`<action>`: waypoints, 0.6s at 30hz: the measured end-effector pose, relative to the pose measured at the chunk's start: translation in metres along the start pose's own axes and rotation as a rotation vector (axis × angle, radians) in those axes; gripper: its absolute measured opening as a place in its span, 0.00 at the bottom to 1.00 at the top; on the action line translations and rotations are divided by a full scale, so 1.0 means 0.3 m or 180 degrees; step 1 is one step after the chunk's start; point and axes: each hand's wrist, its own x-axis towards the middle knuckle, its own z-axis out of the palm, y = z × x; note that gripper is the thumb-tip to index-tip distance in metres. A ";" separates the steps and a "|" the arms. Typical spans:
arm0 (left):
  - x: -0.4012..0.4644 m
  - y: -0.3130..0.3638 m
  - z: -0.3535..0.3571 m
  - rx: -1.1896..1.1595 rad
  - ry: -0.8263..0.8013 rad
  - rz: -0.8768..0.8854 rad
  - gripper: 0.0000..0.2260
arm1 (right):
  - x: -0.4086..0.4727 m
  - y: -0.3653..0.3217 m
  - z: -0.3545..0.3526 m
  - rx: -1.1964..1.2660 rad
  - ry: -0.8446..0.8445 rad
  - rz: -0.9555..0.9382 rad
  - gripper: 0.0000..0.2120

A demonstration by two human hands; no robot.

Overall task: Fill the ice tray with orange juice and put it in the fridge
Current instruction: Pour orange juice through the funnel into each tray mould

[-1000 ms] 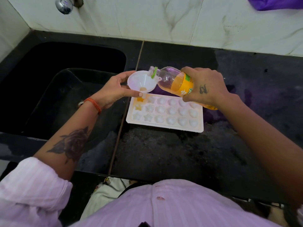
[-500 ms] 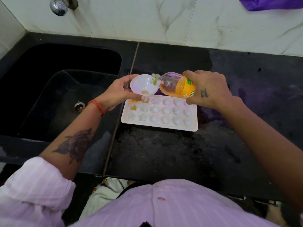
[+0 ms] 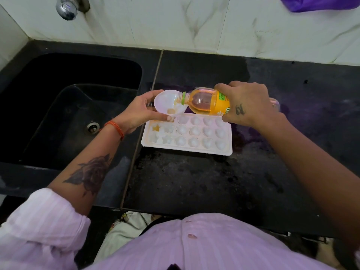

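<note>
black counter (image 3: 194, 182) — white-tiled wall (image 3: 175, 22) | left hand (image 3: 136, 114) grip: funnel (image 3: 167, 104) | right hand (image 3: 247, 104) grip: juice bottle (image 3: 206, 102) — over ice tray (image 3: 187, 148)

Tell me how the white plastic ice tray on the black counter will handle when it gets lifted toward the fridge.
The white plastic ice tray looks thin and light, so it may flex when lifted. Its shallow cavities hold liquid openly: at least one star cell near the left end shows orange juice, so any tilt would likely spill it. Carrying it level with both hands seems safest.

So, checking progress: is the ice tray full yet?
No. The ice tray shows orange in only one star cell; the other visible cells look white.
</note>
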 end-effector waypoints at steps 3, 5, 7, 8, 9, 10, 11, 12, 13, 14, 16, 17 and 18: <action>0.001 0.002 0.000 0.0000 0.0007 -0.0016 0.32 | 0.001 0.001 -0.002 -0.0031 0.0024 -0.0018 0.32; 0.001 0.002 0.001 -0.0018 0.0013 -0.0004 0.32 | 0.003 0.004 -0.003 -0.0006 0.0029 -0.0015 0.32; 0.000 0.004 0.002 -0.0033 0.0006 0.0017 0.31 | 0.004 0.006 -0.001 0.0005 0.0042 -0.0013 0.32; 0.000 0.005 0.001 -0.0053 0.0000 0.0027 0.31 | 0.004 0.007 0.000 0.0015 0.0044 -0.0009 0.33; 0.001 0.005 -0.001 -0.0074 -0.0005 0.0034 0.31 | 0.003 0.008 0.000 0.0037 0.0040 -0.0002 0.33; 0.001 0.006 -0.003 -0.0091 -0.0012 0.0043 0.31 | 0.003 0.010 0.000 0.0073 0.0034 0.0006 0.33; 0.001 0.006 -0.006 -0.0103 -0.0014 0.0051 0.31 | 0.002 0.011 0.000 0.0123 0.0025 0.0016 0.33; 0.001 0.006 -0.008 -0.0112 -0.0017 0.0062 0.31 | 0.001 0.012 0.001 0.0182 0.0018 0.0027 0.33; 0.002 0.006 -0.008 -0.0124 -0.0019 0.0073 0.31 | 0.000 0.012 0.002 0.0248 0.0014 0.0043 0.33; 0.002 0.006 -0.008 -0.0132 -0.0023 0.0086 0.31 | 0.000 0.012 0.004 0.0320 0.0009 0.0065 0.33; 0.002 0.010 -0.006 -0.0126 -0.0029 0.0119 0.31 | -0.003 0.010 0.010 0.0470 -0.0012 0.0108 0.34; 0.003 0.012 -0.005 -0.0121 -0.0026 0.0134 0.31 | -0.005 0.010 0.012 0.0545 -0.0012 0.0124 0.35; 0.003 0.015 -0.003 -0.0124 -0.0026 0.0149 0.30 | -0.007 0.012 0.013 0.0623 -0.0003 0.0139 0.35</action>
